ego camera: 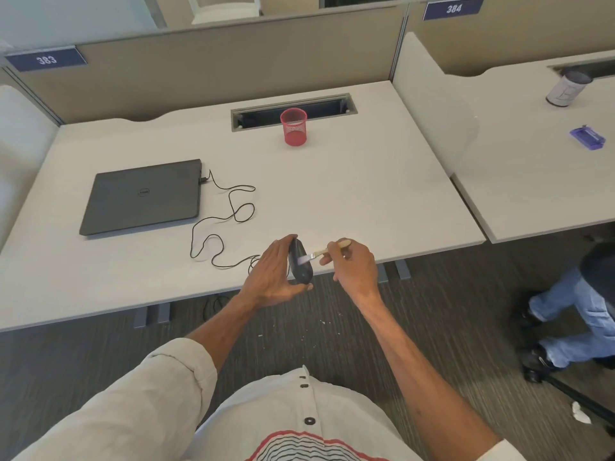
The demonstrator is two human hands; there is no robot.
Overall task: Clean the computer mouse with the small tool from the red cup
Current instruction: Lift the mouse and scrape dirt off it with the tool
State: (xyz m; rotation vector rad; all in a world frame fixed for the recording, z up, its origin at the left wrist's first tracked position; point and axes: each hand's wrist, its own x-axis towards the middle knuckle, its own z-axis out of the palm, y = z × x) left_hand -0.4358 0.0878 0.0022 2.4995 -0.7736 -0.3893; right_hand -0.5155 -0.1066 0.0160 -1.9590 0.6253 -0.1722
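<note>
White shirt (299, 410) nearest; over the bench (366, 194) near edge, the left hand (271, 274) grips the mouse (299, 264) upright. The right hand (352, 264) pinches a small brush (324, 251), its bristles seemingly touching the mouse. The red cup (293, 127) stands far back.

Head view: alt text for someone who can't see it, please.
The left hand holds a black mouse over the desk edge; right hand touches a small brush to it. A closed laptop and red cup sit behind.

Office: numbered cubicle desks (332, 201), partitions (206, 71).
</note>
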